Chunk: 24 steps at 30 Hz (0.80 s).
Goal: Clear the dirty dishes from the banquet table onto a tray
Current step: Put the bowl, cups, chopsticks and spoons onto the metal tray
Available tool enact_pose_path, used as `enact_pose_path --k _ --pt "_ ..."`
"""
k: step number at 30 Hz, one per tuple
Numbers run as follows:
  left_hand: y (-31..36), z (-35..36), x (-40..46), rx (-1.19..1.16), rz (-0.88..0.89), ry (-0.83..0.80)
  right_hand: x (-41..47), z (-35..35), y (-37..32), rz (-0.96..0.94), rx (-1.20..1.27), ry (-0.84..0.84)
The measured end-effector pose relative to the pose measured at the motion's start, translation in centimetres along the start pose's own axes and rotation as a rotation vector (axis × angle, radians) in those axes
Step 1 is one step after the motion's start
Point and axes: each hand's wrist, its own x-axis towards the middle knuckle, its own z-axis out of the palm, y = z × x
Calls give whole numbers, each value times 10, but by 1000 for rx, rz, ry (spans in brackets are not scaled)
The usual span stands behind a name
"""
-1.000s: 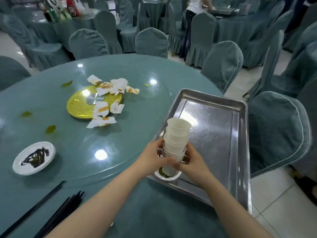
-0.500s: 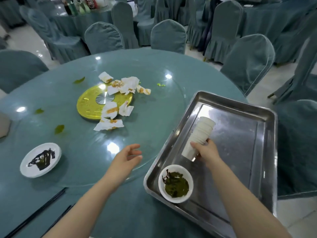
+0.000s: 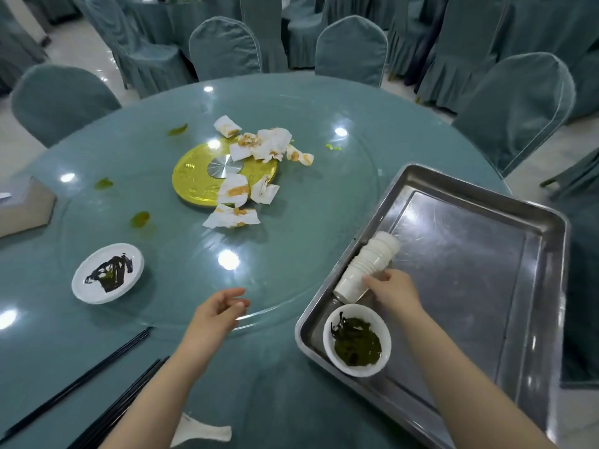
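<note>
Across the teal round banquet table [image 3: 291, 102], we have laid the white stacked cups [image 3: 368, 267] sideways in the steel rectangular tray [image 3: 538, 286]; our right hand [image 3: 393, 291] still grips them, our left hand [image 3: 215, 311], fingers relaxed, now reaches toward the white dirty saucer [image 3: 107, 273] at near left.

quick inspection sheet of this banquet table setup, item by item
surface: round table in a teal cloth, with a glass turntable on it.
job's things: steel tray at the table's right edge holds a stack of white cups on its side and a bowl of dark greens; a dirty plate and black chopsticks are on the table.
clutter: stained napkins around a gold disc; green scraps.
grippers: right hand grips the cup stack; left hand hovers, holding nothing.
cables: nothing seen.
surroundings: covered chairs, more tables behind.
</note>
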Motion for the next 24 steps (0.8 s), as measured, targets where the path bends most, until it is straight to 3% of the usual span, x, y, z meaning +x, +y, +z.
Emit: enact_pose_path --k 4,11,19,24 --pt "-21 -38 -17 -60 18 64 -40 0 -8 -182 -151 114" --pt "-65 -117 -43 -93 24 144 -123 54 -18 -401 -262 66" --pt "-132 -190 -49 87 35 209 -180 166 -10 -463 -584 -281" --pt "-178 -206 -44 236 -110 180 -207 216 12 -389 -752 -496"
